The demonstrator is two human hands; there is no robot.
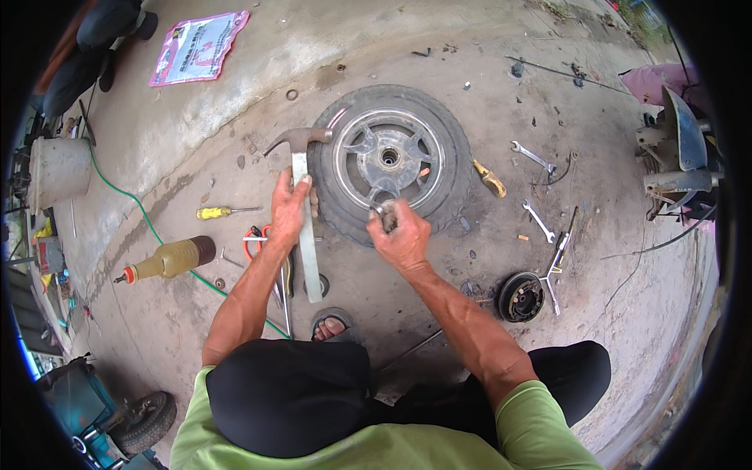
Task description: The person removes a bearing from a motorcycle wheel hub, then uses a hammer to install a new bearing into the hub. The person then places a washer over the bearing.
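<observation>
My left hand [290, 205] is wrapped round the long pale handle of a claw hammer [299, 139], its steel head upward beside the wheel. The scooter wheel [345, 117] lies flat in front of me, with a grey tyre and three-spoked rim round a dark centre bore. My right hand [399, 235] is closed on a small round metal part [378, 210] over the lower rim, partly hidden by my fingers. Left of the hammer lie a yellow screwdriver [213, 213] and red-handled scissors [252, 241].
An oil bottle [174, 258], green hose [141, 211] and bucket [63, 172] are left; wrenches [539, 221], a yellow-handled tool [489, 178] and drum part [521, 298] right. A pink-edged bag [196, 47] lies behind; another person's dark-clad legs [98, 39] are upper left, scooter parts [677, 141] far right.
</observation>
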